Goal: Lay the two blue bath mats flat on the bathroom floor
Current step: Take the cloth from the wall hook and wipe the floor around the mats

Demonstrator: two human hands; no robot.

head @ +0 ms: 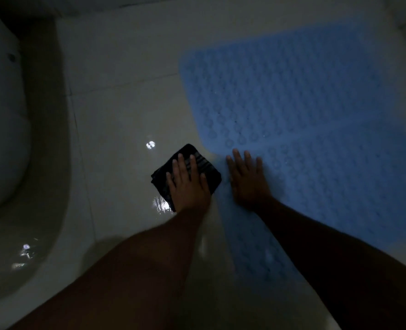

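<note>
A blue bath mat (292, 91) with a pattern of round bumps lies flat on the pale tiled floor at the upper right. A second blue bath mat (340, 182) lies below it, and a seam runs where the two overlap. My right hand (247, 179) rests flat, fingers straight, on the left edge of the nearer mat. My left hand (187, 184) presses with straight fingers on a folded dark cloth (204, 165) that lies on the wet floor just left of the mats.
A white toilet (4, 129) fills the left side, its base curving along the floor. The floor tiles (125, 103) are wet and shiny, with bright reflections near the cloth. The room is dim. A wall edge shows at the top right corner.
</note>
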